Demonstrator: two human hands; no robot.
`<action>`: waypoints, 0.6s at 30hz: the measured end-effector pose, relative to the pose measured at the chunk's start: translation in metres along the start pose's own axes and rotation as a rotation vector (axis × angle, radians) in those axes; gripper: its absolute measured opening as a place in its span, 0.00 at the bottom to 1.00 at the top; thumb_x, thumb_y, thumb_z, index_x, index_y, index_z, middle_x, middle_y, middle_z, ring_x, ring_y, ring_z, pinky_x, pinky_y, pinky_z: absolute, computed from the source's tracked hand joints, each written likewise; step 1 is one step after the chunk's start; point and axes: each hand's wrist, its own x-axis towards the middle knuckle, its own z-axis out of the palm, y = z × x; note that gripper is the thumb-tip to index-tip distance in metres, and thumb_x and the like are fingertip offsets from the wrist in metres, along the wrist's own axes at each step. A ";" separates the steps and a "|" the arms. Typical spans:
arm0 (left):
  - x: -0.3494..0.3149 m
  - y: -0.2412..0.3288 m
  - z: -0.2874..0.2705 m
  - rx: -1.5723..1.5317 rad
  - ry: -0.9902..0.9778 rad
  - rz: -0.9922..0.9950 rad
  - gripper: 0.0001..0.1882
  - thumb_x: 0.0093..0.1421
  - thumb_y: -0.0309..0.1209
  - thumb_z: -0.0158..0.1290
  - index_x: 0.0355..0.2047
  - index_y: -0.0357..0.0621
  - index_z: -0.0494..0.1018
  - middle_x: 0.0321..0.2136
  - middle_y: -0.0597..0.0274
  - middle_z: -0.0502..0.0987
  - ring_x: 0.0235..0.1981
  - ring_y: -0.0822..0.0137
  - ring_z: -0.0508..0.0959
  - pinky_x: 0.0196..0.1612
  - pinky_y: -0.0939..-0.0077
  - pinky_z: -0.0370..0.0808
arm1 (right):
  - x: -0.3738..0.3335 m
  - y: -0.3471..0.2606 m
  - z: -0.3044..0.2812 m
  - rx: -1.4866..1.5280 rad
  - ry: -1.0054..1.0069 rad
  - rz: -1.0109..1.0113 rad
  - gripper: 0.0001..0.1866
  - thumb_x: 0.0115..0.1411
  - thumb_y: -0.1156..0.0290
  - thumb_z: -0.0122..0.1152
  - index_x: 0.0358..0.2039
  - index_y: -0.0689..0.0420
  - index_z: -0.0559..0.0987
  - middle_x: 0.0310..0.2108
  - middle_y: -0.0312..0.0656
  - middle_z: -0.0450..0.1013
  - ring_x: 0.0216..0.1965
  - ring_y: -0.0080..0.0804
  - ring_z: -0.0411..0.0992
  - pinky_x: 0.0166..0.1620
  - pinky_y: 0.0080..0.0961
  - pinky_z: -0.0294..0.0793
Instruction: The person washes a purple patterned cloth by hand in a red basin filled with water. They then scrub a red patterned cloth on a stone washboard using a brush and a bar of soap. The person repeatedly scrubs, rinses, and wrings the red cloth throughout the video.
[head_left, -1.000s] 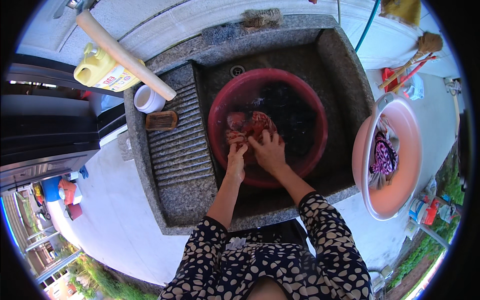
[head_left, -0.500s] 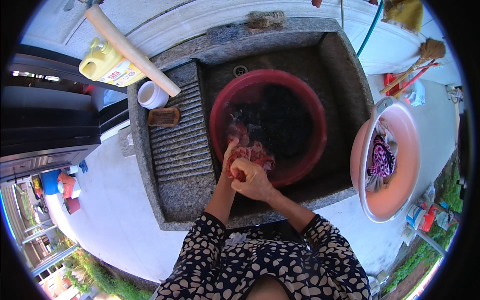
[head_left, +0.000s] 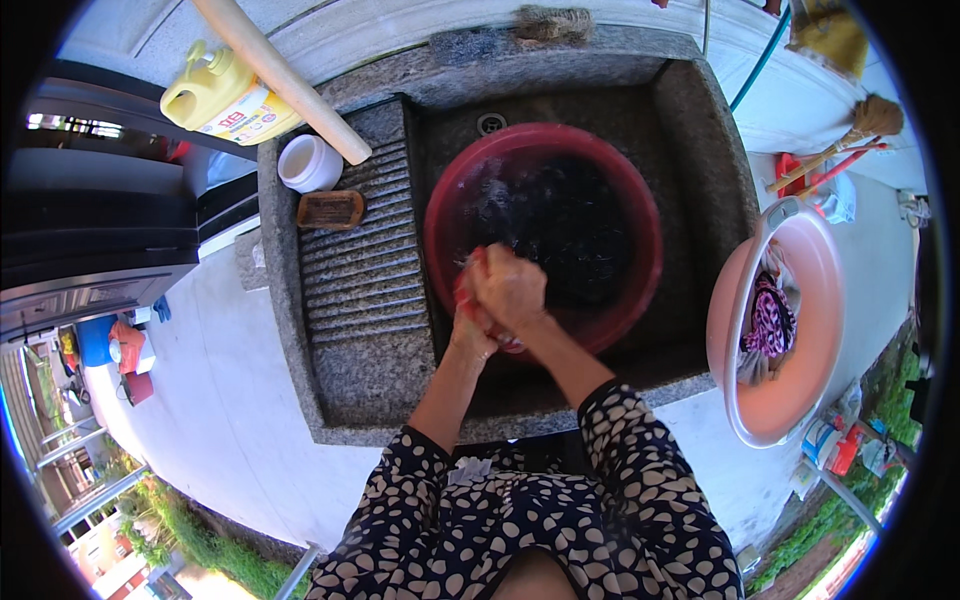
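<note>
Both my hands are clenched together over the near left rim of a round red basin (head_left: 640, 215) of dark water that sits in a grey stone sink (head_left: 715, 150). My right hand (head_left: 510, 290) lies on top, gripping a wad of wet reddish cloth (head_left: 466, 290). My left hand (head_left: 472, 335) is mostly hidden beneath it and squeezes the same cloth from below. The ribbed stone washboard (head_left: 365, 270) lies just left of my hands.
On the washboard's far end sit a brown soap bar (head_left: 330, 209) and a white cup (head_left: 310, 163). A yellow jug (head_left: 225, 95) and a wooden pole (head_left: 285, 75) lie beyond. A pink tub (head_left: 780, 400) with clothes stands to the right, with brooms (head_left: 845, 150) behind it.
My hands have lifted the cloth out of the water in the middle of the basin and drawn it toward me to the near left rim, closing tightly over it.
</note>
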 end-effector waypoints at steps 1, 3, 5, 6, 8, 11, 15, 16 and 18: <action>-0.001 -0.009 0.012 0.081 0.037 0.083 0.15 0.68 0.40 0.42 0.47 0.47 0.72 0.36 0.60 0.79 0.36 0.67 0.79 0.41 0.74 0.77 | 0.009 0.027 -0.002 -0.078 0.010 0.042 0.13 0.57 0.56 0.59 0.25 0.52 0.75 0.19 0.41 0.73 0.22 0.43 0.76 0.24 0.38 0.76; -0.021 -0.019 0.070 0.325 0.123 0.417 0.15 0.66 0.35 0.45 0.51 0.47 0.70 0.43 0.60 0.77 0.43 0.68 0.77 0.46 0.69 0.76 | 0.012 0.074 -0.007 -0.267 -0.104 0.108 0.12 0.56 0.58 0.60 0.25 0.52 0.75 0.28 0.42 0.74 0.32 0.43 0.75 0.28 0.43 0.75; -0.028 -0.003 0.070 0.445 0.088 0.323 0.19 0.64 0.34 0.46 0.55 0.48 0.67 0.48 0.62 0.74 0.48 0.66 0.75 0.50 0.66 0.74 | 0.005 0.091 -0.030 -0.565 -0.152 0.066 0.10 0.55 0.59 0.61 0.33 0.49 0.77 0.41 0.41 0.70 0.44 0.44 0.69 0.34 0.49 0.73; -0.029 0.005 0.069 0.506 0.065 0.273 0.21 0.63 0.34 0.46 0.57 0.48 0.65 0.51 0.64 0.73 0.50 0.65 0.74 0.52 0.64 0.73 | 0.007 0.089 -0.032 -0.527 -0.184 0.099 0.12 0.54 0.59 0.61 0.37 0.47 0.77 0.44 0.40 0.67 0.47 0.44 0.67 0.35 0.50 0.72; -0.026 0.011 0.061 0.451 0.143 0.232 0.22 0.62 0.30 0.46 0.58 0.50 0.63 0.51 0.63 0.72 0.49 0.64 0.74 0.50 0.65 0.74 | 0.003 0.085 -0.032 -0.451 -0.260 0.178 0.18 0.53 0.60 0.62 0.45 0.43 0.75 0.50 0.39 0.62 0.52 0.43 0.61 0.38 0.50 0.70; -0.011 -0.002 0.040 0.532 0.226 0.274 0.28 0.59 0.25 0.47 0.60 0.52 0.59 0.49 0.59 0.72 0.43 0.64 0.77 0.41 0.67 0.76 | -0.015 0.058 -0.014 -0.302 -0.218 -0.163 0.20 0.52 0.60 0.62 0.47 0.41 0.73 0.46 0.39 0.67 0.49 0.44 0.65 0.37 0.51 0.71; 0.012 -0.013 0.025 0.723 0.307 0.230 0.36 0.54 0.21 0.51 0.63 0.48 0.53 0.49 0.55 0.71 0.42 0.64 0.77 0.43 0.71 0.77 | -0.013 0.094 0.020 -0.258 -0.399 -0.048 0.17 0.55 0.66 0.59 0.47 0.45 0.77 0.39 0.45 0.74 0.44 0.49 0.72 0.39 0.46 0.73; 0.010 -0.014 0.033 0.749 0.355 0.210 0.38 0.53 0.19 0.53 0.63 0.48 0.52 0.49 0.55 0.71 0.42 0.64 0.77 0.43 0.72 0.77 | -0.008 0.107 0.022 -0.152 -0.426 0.020 0.16 0.55 0.67 0.59 0.46 0.47 0.78 0.37 0.46 0.75 0.41 0.49 0.74 0.39 0.43 0.74; 0.011 -0.019 0.043 0.795 0.330 0.401 0.40 0.50 0.19 0.57 0.62 0.45 0.54 0.47 0.56 0.72 0.40 0.65 0.77 0.41 0.75 0.76 | 0.006 0.115 0.006 0.075 -0.329 0.015 0.13 0.55 0.69 0.59 0.42 0.51 0.80 0.32 0.46 0.76 0.34 0.47 0.76 0.38 0.37 0.75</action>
